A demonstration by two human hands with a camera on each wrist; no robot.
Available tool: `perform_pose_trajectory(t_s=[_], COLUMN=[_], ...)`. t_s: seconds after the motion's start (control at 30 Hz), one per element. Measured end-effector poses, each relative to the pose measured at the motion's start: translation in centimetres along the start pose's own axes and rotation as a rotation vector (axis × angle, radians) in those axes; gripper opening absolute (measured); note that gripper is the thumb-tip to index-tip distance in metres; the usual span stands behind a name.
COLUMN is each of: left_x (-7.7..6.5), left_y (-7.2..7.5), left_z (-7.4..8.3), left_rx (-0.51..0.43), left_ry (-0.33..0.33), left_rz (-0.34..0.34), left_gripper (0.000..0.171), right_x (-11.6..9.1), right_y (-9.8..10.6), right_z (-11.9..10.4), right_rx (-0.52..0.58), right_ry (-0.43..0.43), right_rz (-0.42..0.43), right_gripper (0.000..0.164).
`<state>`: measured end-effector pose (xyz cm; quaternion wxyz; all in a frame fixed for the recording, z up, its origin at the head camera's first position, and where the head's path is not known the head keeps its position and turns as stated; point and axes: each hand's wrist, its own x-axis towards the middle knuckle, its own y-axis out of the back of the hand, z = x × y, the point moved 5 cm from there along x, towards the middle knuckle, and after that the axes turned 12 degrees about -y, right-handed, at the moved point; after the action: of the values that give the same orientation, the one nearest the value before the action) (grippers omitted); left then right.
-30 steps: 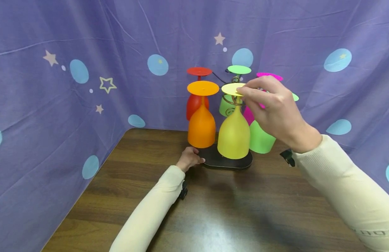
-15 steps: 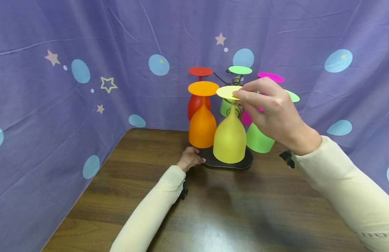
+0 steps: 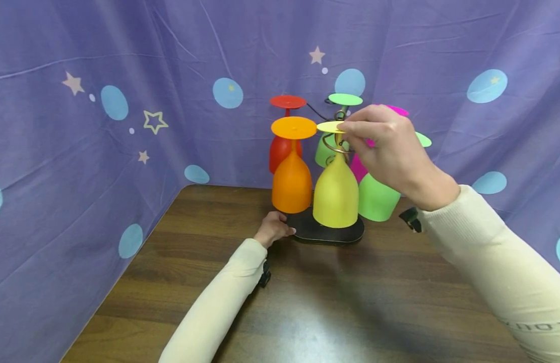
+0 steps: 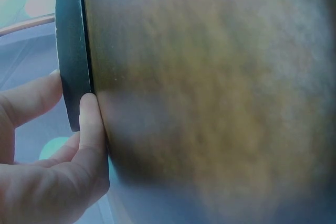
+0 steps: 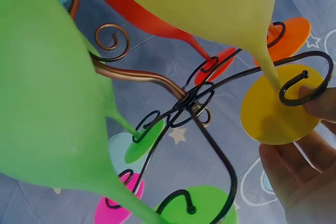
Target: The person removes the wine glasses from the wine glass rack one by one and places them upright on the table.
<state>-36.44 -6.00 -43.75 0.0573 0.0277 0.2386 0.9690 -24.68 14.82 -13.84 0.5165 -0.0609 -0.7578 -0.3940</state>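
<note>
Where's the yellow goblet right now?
In the head view, the yellow goblet is upside down just right of the orange goblet, with the black base showing below it and the right hand pinching its top.

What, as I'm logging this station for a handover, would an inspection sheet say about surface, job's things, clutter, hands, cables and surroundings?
Surface: brown wooden table, glare towards the front.
Job's things: black base on the table; yellow glass, foot up, by a wire hook, whether seated in it unclear; orange glass, red glass, pink glass, front green glass and rear green glass hang upside down.
Clutter: nothing seen.
Hands: left hand grips the base's edge; right hand pinches the yellow glass's foot.
Cables: nothing seen.
Surroundings: purple curtain with stars and blue ovals.
</note>
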Motion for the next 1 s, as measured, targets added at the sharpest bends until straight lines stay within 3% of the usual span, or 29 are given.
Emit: perform_pose_trajectory(t_s=[0.27, 0.6, 1.0], left_x=[-0.1, -0.2, -0.4], left_y=[-0.1, 0.2, 0.2], left_z=[0.1, 0.3, 0.3], left_rx=[0.003, 0.011, 0.008], left_ry=[-0.003, 0.002, -0.005], left_rz=[-0.018, -0.003, 0.014], left_gripper=[0.051, 0.048, 0.047], right_x=[-0.7, -2.5, -6.3], right_y=[0.5, 2.2, 4.0], right_z=[0.9, 0.6, -0.6], right_rx=[-0.044, -0.046, -0.047], right_ry=[-0.05, 0.015, -0.032], right_rz=[0.045, 0.261, 0.439], right_gripper=[0.021, 0.016, 0.018])
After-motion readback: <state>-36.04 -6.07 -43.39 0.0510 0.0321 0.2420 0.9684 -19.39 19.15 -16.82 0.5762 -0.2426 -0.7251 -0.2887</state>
